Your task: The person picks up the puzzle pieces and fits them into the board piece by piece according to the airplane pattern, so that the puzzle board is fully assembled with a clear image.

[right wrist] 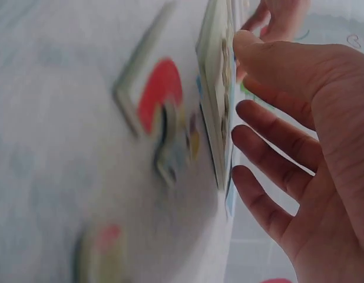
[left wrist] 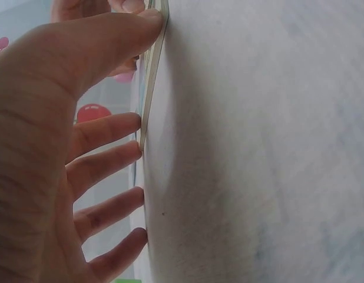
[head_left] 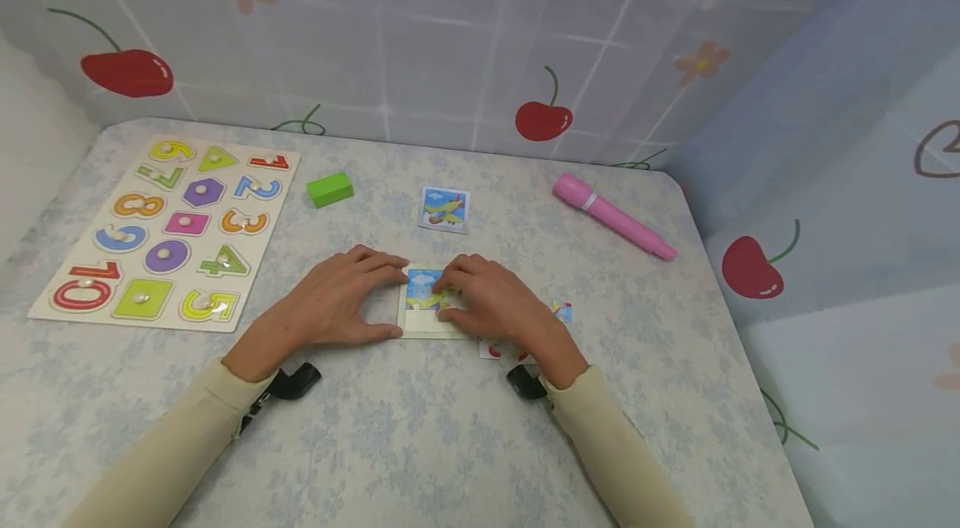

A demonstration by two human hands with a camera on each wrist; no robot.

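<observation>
A small cream puzzle tray (head_left: 435, 326) lies flat on the table, partly filled with blue-and-green picture pieces (head_left: 422, 285). Against its left edge rest the thumb and fingertips of my left hand (head_left: 341, 299), spread apart; the left wrist view shows the thumb on the tray's rim (left wrist: 149, 88). My right hand (head_left: 495, 299) reaches over the tray's right part, its fingertips and thumb touching the pieces there and covering some of them. Loose puzzle pieces (head_left: 562, 311) lie under and beside the right wrist, among them one with a red shape (right wrist: 160, 91).
Beyond the tray lies a picture card with a yellow airplane (head_left: 444, 209). A green block (head_left: 330, 190) and a number-and-shape peg board (head_left: 258, 261) are at left. To the right lies a pink stick-shaped object (head_left: 615, 218). A patterned curtain (head_left: 450, 37) hangs behind the table.
</observation>
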